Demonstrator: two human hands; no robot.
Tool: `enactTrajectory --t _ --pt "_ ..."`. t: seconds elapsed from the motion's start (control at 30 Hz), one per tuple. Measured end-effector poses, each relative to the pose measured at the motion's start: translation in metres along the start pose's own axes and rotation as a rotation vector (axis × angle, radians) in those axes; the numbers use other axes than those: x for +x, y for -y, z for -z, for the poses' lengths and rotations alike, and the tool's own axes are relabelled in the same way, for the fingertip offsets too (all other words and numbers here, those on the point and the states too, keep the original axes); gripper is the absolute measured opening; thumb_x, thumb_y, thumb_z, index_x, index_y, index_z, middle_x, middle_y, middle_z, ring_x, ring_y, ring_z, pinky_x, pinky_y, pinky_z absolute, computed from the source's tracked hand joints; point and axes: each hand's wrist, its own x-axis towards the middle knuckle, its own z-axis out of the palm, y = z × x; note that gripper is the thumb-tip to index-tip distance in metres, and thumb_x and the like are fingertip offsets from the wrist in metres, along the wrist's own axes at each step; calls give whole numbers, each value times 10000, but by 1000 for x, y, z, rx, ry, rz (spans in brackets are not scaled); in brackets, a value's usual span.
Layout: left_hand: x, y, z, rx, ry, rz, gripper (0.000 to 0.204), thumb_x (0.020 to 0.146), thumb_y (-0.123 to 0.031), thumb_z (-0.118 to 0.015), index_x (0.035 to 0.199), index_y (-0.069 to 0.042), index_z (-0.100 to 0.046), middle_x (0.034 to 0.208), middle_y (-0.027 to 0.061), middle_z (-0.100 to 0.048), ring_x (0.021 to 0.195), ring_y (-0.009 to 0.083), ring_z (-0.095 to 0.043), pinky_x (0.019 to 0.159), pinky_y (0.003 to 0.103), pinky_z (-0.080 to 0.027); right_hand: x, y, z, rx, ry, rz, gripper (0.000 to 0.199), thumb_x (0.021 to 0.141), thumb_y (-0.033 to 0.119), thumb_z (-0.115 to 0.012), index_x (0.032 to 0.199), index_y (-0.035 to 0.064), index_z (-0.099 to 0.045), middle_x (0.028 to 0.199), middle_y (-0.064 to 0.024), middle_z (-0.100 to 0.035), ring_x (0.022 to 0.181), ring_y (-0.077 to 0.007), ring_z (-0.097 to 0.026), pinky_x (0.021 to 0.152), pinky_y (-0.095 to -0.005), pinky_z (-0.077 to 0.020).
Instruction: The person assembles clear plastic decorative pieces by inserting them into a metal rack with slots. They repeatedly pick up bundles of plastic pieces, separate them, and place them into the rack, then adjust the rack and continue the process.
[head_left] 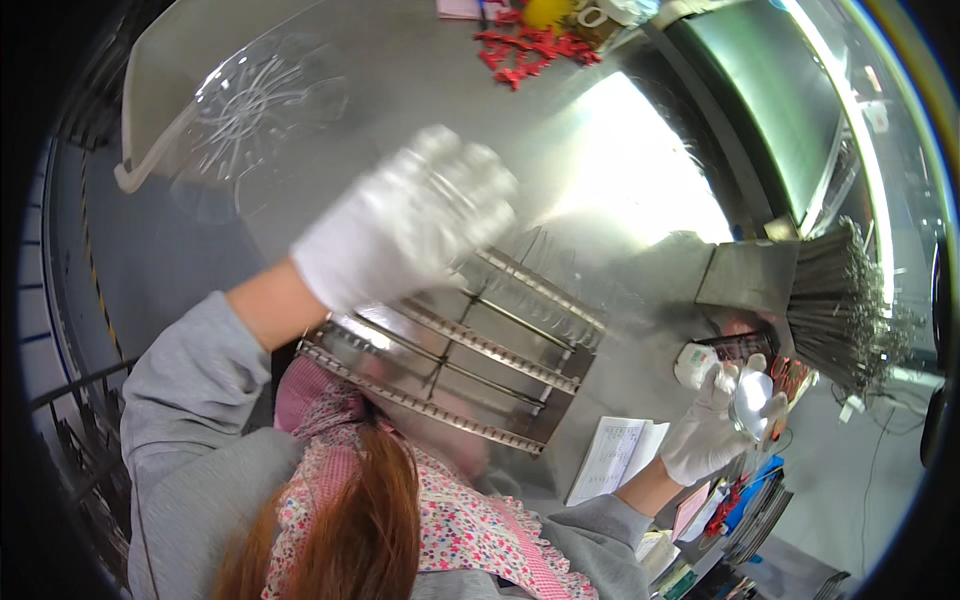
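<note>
My left hand (pixel 410 215), in a white glove, is raised over the metal table, just beyond a metal rack (pixel 425 322) with notched rails. Motion smears its fingers, so whether they hold anything is hidden. On the right, my gloved right hand (pixel 700 430) grips a round, shiny, lens-like disc (pixel 752 402) between thumb and fingers. A small white container (pixel 695 366) stands beside that hand. The rack lies close in front of my body, tilted across the view, with thin crossbars between its rails.
A metal holder (pixel 745 278) full of thin metal rods (pixel 845 315) lies at the right. An open notebook (pixel 612 458) rests near my right forearm. Red branching pieces (pixel 530 52) lie at the far side. Clear curved strips (pixel 255 105) spread at the far left.
</note>
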Motion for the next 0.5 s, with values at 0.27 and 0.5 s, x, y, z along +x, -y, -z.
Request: enactTrajectory --t 0.27,0.5 --pt "-118 59 39 -59 -168 555 667 765 -496 -800 1254 -65 -661 1312 118 -656 1147 334 -642 1028 486 -483 -77 -97 -148 -485 577 -238 664 707 105 -889 1246 160 -505 1322 -202 -554 1210 -364 -606 973 -500 -557" --pt "-171 35 28 -331 -224 587 473 761 -290 -837 1157 -73 -697 1233 123 -686 1078 348 -654 975 476 -507 -124 -139 -210 -934 1015 235 346 673 139 -919 751 42 -597 977 -143 -731 1176 -399 -647 1149 -501 -418"
